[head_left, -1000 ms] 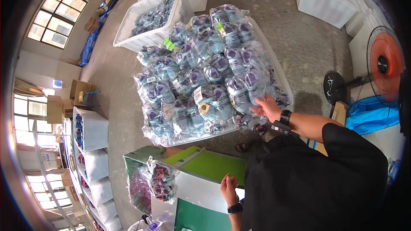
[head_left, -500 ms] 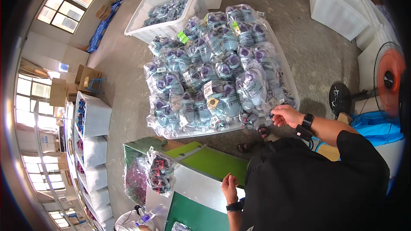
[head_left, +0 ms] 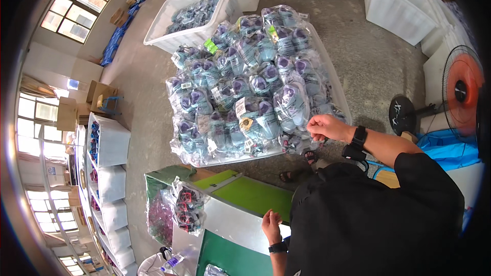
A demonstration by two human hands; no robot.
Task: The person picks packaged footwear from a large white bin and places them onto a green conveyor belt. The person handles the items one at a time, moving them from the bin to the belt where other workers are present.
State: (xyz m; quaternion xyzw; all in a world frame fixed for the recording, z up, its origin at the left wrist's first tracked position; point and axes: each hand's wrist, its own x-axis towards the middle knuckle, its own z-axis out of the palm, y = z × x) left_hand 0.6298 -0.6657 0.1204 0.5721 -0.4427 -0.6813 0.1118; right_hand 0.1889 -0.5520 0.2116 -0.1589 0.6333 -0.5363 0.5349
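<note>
- Clear-plastic packs of blue and purple goods (head_left: 245, 87), heaped above the rim of a big white bin (head_left: 335, 87) on the concrete floor (head_left: 368, 56). Bulk stock, dumped loose, within arm's reach of the work spot.
- More white bins: one part-filled with the same packs (head_left: 197, 15) behind the heap, another (head_left: 399, 5) upper right, a stack of them (head_left: 110, 174) along the left wall.
- Green-and-grey table (head_left: 240, 209) at the lower edge, just in front of the person; reads as the work surface.
- Orange pedestal fan (head_left: 463, 92) at right, apparently aimed at the standing spot.
- Bag of dark and red items (head_left: 186, 207) on the table's left end, apart from the heap; probably a separate lot.
- Right hand (head_left: 327, 127), watch on the wrist, at the heap's near right corner, fingers curled shut, pinching what looks like the film of a pack at the bin edge.
- Left hand (head_left: 271, 226) low at the table edge, fingers loosely curled; cannot tell if it holds anything.
</note>
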